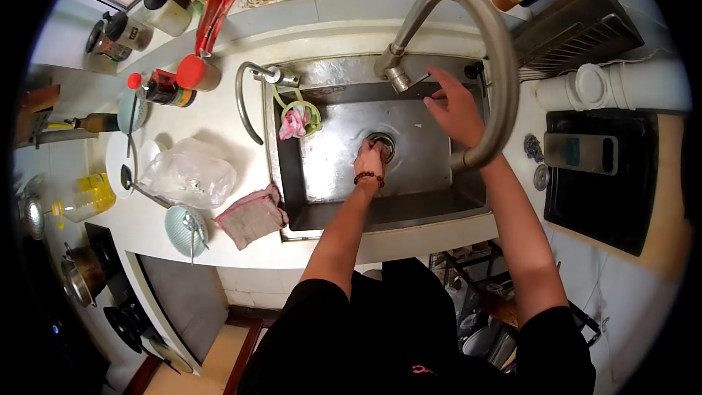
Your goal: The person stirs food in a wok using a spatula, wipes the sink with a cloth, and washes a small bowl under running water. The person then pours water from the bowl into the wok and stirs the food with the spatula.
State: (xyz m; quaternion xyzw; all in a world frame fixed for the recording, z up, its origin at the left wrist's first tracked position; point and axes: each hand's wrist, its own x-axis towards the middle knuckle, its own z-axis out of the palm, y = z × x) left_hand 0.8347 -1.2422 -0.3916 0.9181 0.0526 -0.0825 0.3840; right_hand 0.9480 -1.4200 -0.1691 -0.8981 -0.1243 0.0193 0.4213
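Observation:
My left hand (pixel 371 159), with a beaded bracelet at the wrist, reaches down to the round drain (pixel 390 148) in the steel sink (pixel 333 157). Its fingers are curled together at the drain opening; what they grip, if anything, is hidden. Near the lever (pixel 419 82) of the tall curved faucet (pixel 398 66), my right hand (pixel 458 111) is raised with thumb and fingers apart, holding nothing. Whether a fingertip touches the lever I cannot tell. A green-rimmed holder (pixel 313 118) with a pink and white cloth (pixel 294 123) hangs in the sink's back left corner.
A smaller curved tap (pixel 245 106) stands left of the sink. On the left counter lie a pinkish rag (pixel 252 218), a clear plastic bag (pixel 191 173) and a ribbed bowl (pixel 186 230). Jars and bottles line the back ledge. A black tray (pixel 599 208) lies at right.

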